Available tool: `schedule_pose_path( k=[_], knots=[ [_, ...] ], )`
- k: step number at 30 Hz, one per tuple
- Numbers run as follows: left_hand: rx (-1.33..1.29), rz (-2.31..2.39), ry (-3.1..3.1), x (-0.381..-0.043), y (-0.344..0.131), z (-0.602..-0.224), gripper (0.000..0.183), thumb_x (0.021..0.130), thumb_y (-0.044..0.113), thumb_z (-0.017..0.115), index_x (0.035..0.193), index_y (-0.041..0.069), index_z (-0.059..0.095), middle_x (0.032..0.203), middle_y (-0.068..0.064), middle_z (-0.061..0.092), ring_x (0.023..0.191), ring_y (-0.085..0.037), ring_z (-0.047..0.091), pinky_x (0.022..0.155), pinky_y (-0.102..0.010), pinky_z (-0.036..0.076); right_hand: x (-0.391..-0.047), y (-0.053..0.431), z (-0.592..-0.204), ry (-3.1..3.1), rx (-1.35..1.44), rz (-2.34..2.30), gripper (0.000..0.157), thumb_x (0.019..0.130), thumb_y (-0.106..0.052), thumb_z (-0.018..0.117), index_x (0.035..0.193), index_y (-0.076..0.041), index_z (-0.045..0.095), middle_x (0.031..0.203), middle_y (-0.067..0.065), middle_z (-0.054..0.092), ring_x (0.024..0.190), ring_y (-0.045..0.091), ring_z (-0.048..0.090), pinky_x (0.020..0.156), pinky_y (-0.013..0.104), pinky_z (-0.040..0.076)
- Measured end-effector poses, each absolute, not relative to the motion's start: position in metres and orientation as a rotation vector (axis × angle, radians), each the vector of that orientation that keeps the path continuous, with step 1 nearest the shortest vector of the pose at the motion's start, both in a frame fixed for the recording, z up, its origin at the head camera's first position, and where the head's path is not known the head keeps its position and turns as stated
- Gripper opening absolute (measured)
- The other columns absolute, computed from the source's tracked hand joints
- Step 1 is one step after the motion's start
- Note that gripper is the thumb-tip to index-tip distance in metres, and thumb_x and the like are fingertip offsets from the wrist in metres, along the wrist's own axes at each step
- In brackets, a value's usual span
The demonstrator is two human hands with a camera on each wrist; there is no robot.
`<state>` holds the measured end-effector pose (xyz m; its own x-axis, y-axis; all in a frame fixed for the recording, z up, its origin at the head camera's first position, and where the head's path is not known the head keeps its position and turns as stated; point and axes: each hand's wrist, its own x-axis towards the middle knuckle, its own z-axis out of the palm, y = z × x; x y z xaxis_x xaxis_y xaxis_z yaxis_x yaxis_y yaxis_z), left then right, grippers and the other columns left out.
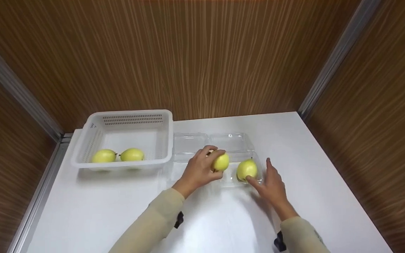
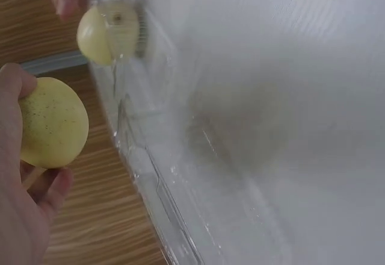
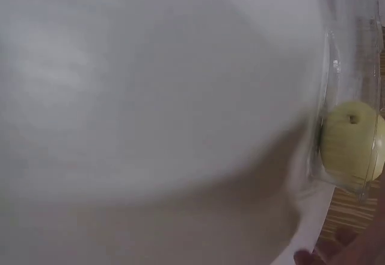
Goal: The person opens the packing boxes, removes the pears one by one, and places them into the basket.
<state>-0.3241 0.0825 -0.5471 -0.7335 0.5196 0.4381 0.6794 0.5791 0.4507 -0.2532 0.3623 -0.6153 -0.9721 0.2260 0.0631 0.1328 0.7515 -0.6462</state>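
My left hand (image 1: 199,169) grips a yellow-green pear (image 1: 222,162) over the middle of a clear plastic clamshell box (image 1: 227,142), thumb on one side and fingers on the other. Brown specks dot that pear's skin in the left wrist view. At the right end of the box's base sits a second pear (image 1: 247,168), its stem pointing away from me. Just right of it is my right hand (image 1: 272,185), fingers extended along the box's side and thumb at the pear's near edge. The right wrist view shows this pear (image 3: 350,144) through the box wall.
A white perforated plastic basket (image 1: 169,140) stands left of the box, with two more pears (image 1: 132,154) along its near side. The white table (image 1: 118,207) meets wood-grain panels (image 1: 202,63) at the back and sides. The box's lid lies folded back behind its base.
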Motion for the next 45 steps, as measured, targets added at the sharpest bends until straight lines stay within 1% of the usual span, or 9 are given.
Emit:
schedule_pose_path(
  k=[7,15,22,25,29,33,38,42,45],
  knots=[
    [-0.872,-1.012,-2.509,-0.305,0.028,-0.535,0.059,0.074,0.033,0.079,0.130,0.027,0.063,0.130,0.000,0.056,0.112,-0.019,0.060,0.085,-0.037,0.054,-0.260,0.378,-0.620,-3.040,-0.224,0.987,0.118,0.080,-0.069,0.068,0.160,-0.006,0.010,0.115,0.017,0.065,0.103,0.030,0.063,0.088,0.052,0.050],
    [-0.612,-1.002,-2.441,-0.287,-0.056,-0.524,0.062,0.071,0.026,0.084,0.129,0.025,0.065,0.129,-0.001,0.059,0.112,-0.023,0.061,0.091,-0.040,0.054,-0.266,0.377,-0.625,-3.033,-0.178,1.154,0.113,0.084,-0.065,0.067,0.160,-0.006,0.007,0.122,0.024,0.065,0.110,0.033,0.064,0.097,0.054,0.048],
    [-0.446,-1.008,-2.369,-0.282,-0.106,-0.517,0.060,0.070,0.020,0.086,0.127,0.020,0.067,0.126,-0.005,0.059,0.110,-0.023,0.062,0.088,-0.039,0.056,-0.266,0.387,-0.617,-2.876,-0.344,1.541,0.075,0.096,-0.058,0.055,0.148,-0.006,0.039,0.097,0.012,0.065,0.080,0.021,0.063,0.067,0.033,0.053],
    [-0.384,-1.020,-2.391,-0.282,-0.121,-0.515,0.059,0.071,0.019,0.086,0.126,0.020,0.067,0.127,-0.004,0.058,0.111,-0.021,0.061,0.083,-0.038,0.057,-0.268,0.396,-0.611,-2.705,-0.594,2.006,0.063,0.099,-0.056,0.049,0.132,-0.002,0.050,0.095,0.010,0.068,0.077,0.018,0.065,0.066,0.033,0.057],
    [-0.323,-1.066,-2.433,-0.283,-0.133,-0.512,0.059,0.073,0.020,0.086,0.129,0.019,0.066,0.128,-0.005,0.057,0.113,-0.021,0.059,0.078,-0.041,0.057,-0.270,0.409,-0.606,-2.555,-0.887,2.413,0.067,0.097,-0.058,0.051,0.124,0.004,0.052,0.097,0.012,0.072,0.083,0.020,0.071,0.076,0.038,0.060],
    [-0.278,-1.106,-2.448,-0.285,-0.138,-0.511,0.059,0.074,0.020,0.086,0.130,0.018,0.065,0.129,-0.007,0.056,0.114,-0.022,0.057,0.078,-0.044,0.055,-0.271,0.418,-0.605,-2.620,-0.891,2.508,0.069,0.093,-0.059,0.057,0.123,0.004,0.056,0.105,0.015,0.073,0.094,0.026,0.073,0.083,0.040,0.060],
    [-0.244,-1.143,-2.464,-0.289,-0.143,-0.512,0.060,0.074,0.020,0.086,0.130,0.018,0.065,0.129,-0.006,0.056,0.114,-0.022,0.057,0.078,-0.042,0.055,-0.271,0.424,-0.606,-2.637,-0.678,2.698,0.061,0.097,-0.054,0.056,0.124,0.001,0.057,0.117,0.015,0.072,0.102,0.025,0.072,0.079,0.031,0.060],
    [-0.193,-1.177,-2.460,-0.295,-0.148,-0.515,0.060,0.075,0.020,0.086,0.131,0.016,0.064,0.129,-0.007,0.056,0.114,-0.022,0.058,0.079,-0.042,0.055,-0.275,0.422,-0.606,-2.687,-0.513,2.753,0.049,0.101,-0.048,0.050,0.116,-0.004,0.064,0.105,0.008,0.073,0.081,0.013,0.069,0.058,0.019,0.051],
    [-0.154,-1.182,-2.464,-0.299,-0.151,-0.518,0.060,0.076,0.020,0.085,0.132,0.015,0.064,0.128,-0.008,0.056,0.113,-0.022,0.057,0.079,-0.041,0.054,-0.278,0.417,-0.606,-2.669,-0.415,2.794,0.040,0.104,-0.042,0.048,0.106,-0.006,0.066,0.088,-0.001,0.068,0.065,0.005,0.054,0.046,0.015,0.036]
  ],
)
